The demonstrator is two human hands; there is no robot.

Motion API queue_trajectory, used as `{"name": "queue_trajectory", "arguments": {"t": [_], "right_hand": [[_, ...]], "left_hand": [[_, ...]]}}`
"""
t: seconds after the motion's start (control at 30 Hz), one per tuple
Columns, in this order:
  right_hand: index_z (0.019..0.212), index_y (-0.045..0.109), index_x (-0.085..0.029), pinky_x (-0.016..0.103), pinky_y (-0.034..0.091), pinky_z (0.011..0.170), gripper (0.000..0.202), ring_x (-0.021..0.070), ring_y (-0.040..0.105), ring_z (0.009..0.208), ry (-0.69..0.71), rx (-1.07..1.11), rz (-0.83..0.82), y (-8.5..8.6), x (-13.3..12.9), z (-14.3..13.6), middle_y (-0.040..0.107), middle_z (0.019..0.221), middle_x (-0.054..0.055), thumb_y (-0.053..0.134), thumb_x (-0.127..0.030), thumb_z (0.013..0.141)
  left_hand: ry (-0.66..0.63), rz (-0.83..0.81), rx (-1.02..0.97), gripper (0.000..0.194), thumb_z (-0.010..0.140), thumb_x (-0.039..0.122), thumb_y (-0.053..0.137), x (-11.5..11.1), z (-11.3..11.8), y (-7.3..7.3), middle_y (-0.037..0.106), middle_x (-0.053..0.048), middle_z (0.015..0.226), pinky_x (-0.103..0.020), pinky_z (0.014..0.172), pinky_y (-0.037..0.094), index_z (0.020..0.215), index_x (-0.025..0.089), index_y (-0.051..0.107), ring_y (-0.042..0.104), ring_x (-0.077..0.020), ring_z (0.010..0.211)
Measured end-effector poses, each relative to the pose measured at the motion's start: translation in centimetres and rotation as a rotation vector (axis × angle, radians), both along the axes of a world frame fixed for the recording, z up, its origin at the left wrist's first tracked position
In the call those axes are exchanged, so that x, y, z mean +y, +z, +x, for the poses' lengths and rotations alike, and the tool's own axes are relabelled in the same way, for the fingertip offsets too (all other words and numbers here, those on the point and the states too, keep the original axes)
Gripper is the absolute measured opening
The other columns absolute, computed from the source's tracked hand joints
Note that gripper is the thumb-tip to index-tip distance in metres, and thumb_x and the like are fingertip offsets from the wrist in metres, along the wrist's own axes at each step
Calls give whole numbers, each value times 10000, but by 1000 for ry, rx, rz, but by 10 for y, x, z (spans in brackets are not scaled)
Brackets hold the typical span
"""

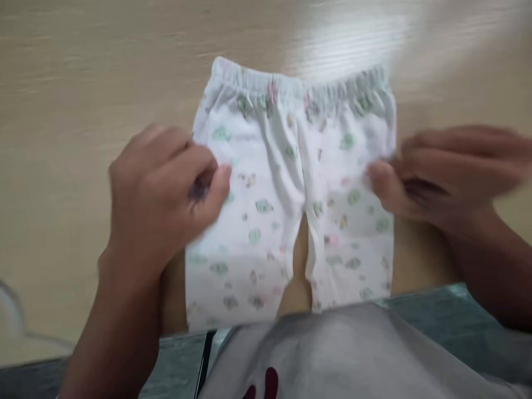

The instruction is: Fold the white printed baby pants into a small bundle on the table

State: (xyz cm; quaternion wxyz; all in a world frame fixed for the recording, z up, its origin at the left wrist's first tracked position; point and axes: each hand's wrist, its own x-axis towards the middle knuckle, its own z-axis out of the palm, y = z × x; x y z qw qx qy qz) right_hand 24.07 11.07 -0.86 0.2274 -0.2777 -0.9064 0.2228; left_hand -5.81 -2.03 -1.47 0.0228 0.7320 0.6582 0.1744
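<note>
A pair of small white children's pants (266, 233) lies spread on the table, its gathered elastic waistband at the far side. Green, pink and brown little figures are printed over the cloth. At the left side edge is my left hand (160, 183), fingers curled and thumb on the fabric, closed on that edge. Over at the right side edge, my right hand (449, 172) is smeared by motion. Its thumb overlaps the cloth and its fingers look bent, but whether they grip the fabric cannot be made out. The legs run toward my body, and their near ends reach the table edge.
The light wood-grain table (83, 83) extends beyond the pants, with a bright glare at the upper right. A pale curved cord-like thing (16, 310) is at the lower left. My grey shirt (332, 354) is close to the table's near edge.
</note>
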Motion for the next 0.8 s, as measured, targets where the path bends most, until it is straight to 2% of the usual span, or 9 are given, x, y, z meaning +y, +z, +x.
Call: {"name": "queue_trajectory", "arguments": {"t": [0.07,0.17,0.27,0.43,0.67,0.8], "right_hand": [[527,368,-191,279,262,458,486,98,340,447,100,-4,148,-8,-2,-4,377,481,-25,583,-359,930],[586,464,-177,239,285,476,395,85,416,503,176,-38,162,-14,-2,-14,483,566,-18,547,-353,930],[644,531,-166,235,316,524,317,85,430,542,149,-18,167,-15,3,-19,509,624,-19,564,-329,914],[654,543,-169,242,326,523,292,93,422,531,117,22,103,-13,2,-12,512,623,-14,569,-303,912],[628,527,-181,254,317,499,303,100,378,498,134,13,161,1,-7,-13,464,557,-26,577,-251,918],[648,546,-178,249,327,503,292,98,397,504,126,29,139,-3,-5,-13,492,579,-21,565,-258,928]], "left_hand": [[23,-24,21,290,909,310,515,2,6,-1,410,9,702,-292,771,431,676,139,486,527,-120,762],[53,-82,-34,258,894,266,530,8,10,0,450,17,673,-263,750,434,667,152,485,493,-100,705],[38,-65,-113,211,870,242,553,10,8,1,507,10,683,-273,708,418,675,185,494,459,-113,668],[35,-8,-159,177,859,223,543,-1,11,-2,512,-12,699,-315,694,381,700,201,469,453,-155,697],[41,-38,-205,217,902,231,522,-4,12,9,518,-11,710,-322,710,394,695,206,459,471,-168,720],[33,-80,-199,217,920,244,501,-3,10,10,514,-9,718,-319,716,389,711,201,465,459,-165,717]]}}
